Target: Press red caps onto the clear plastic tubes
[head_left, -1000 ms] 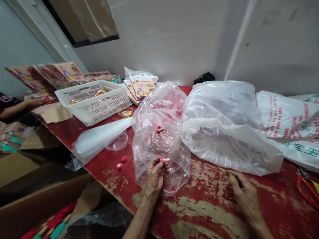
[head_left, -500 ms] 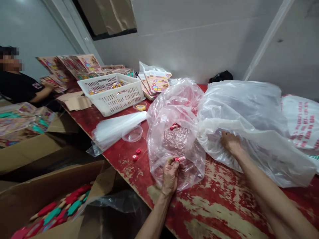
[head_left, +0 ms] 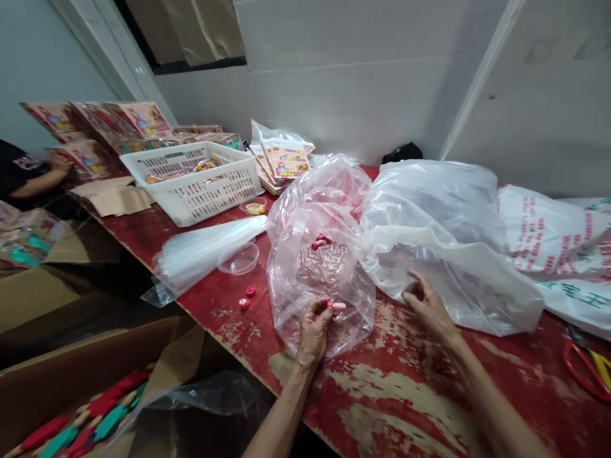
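My left hand [head_left: 314,327] rests on the worn red table [head_left: 420,394] with its fingers pinched on a small pink and red piece [head_left: 335,306], right in front of a clear plastic bag [head_left: 319,254] with more red pieces inside. My right hand [head_left: 428,306] hovers at the lower edge of a large cloudy plastic bag [head_left: 443,235], fingers curled together; what they hold, if anything, is hidden.
Two red caps [head_left: 247,297], a clear lid [head_left: 238,259] and a stack of clear sleeves [head_left: 200,251] lie left. A white basket [head_left: 191,181], printed cards [head_left: 284,162], a printed sack [head_left: 558,248] and scissors [head_left: 589,369] ring the table. Another person's arm [head_left: 33,178] is far left; open cartons [head_left: 71,394] stand below.
My right hand reached into the large cloudy bag's edge, then drew back toward me and now hovers just off it. The left hand has kept its pinch on the pink piece.
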A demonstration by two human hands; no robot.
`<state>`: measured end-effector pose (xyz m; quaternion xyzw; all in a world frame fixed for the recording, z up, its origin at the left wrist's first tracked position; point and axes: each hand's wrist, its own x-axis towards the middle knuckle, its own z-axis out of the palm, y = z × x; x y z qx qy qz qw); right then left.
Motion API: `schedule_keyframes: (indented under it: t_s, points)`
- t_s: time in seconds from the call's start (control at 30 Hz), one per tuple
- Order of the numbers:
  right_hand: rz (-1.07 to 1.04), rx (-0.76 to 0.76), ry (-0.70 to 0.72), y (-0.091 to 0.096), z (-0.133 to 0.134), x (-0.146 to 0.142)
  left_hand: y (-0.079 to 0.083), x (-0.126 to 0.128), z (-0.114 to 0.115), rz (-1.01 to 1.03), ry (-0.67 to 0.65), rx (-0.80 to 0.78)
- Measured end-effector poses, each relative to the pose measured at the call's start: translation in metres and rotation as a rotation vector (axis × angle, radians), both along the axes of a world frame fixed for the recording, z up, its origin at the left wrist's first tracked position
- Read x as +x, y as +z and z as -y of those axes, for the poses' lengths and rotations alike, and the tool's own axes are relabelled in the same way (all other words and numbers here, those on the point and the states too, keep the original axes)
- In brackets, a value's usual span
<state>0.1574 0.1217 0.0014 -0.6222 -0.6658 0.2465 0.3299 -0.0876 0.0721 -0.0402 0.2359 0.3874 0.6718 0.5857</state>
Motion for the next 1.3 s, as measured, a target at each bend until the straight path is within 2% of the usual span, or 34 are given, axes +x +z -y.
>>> schedule_keyframes:
  t_s: [0.07, 0.13, 0.2, 0.27, 0.4, 0.53, 0.73, 1.0, 1.13, 1.3]
  points:
    - [-0.488, -0.077, -0.047, -0.006, 0.036, -0.011, 0.007, 0.003, 0.005, -0.005, -0.011, 0.004]
    - [-0.793, -0.087, -0.136, -0.013, 0.066, -0.02, 0.015, 0.009, 0.013, -0.032, -0.039, 0.007]
    - [-0.966, -0.049, -0.202, -0.017, 0.089, -0.027, 0.024, 0.019, 0.024, -0.069, -0.08, 0.012]
    - [-1.029, -0.02, -0.218, -0.019, 0.106, -0.031, 0.029, 0.033, 0.037, -0.089, -0.12, 0.01]
    - [-0.946, -0.019, -0.197, -0.016, 0.131, -0.032, 0.031, 0.06, 0.059, -0.062, -0.143, -0.037]
    - [-0.893, -0.025, -0.214, -0.016, 0.146, -0.03, 0.027, 0.077, 0.07, -0.024, -0.113, -0.113]
    - [-0.836, 0.008, -0.256, -0.018, 0.157, -0.027, 0.022, 0.083, 0.078, -0.031, -0.175, -0.2]
    - [-0.643, 0.045, -0.173, -0.018, 0.161, -0.03, 0.019, 0.089, 0.086, -0.127, -0.245, -0.189]
    - [-0.437, 0.147, -0.139, -0.028, 0.162, -0.031, 0.016, 0.09, 0.092, -0.224, -0.305, -0.131]
    - [-0.115, 0.391, -0.144, -0.042, 0.163, -0.033, 0.018, 0.092, 0.098, -0.292, -0.344, -0.084]
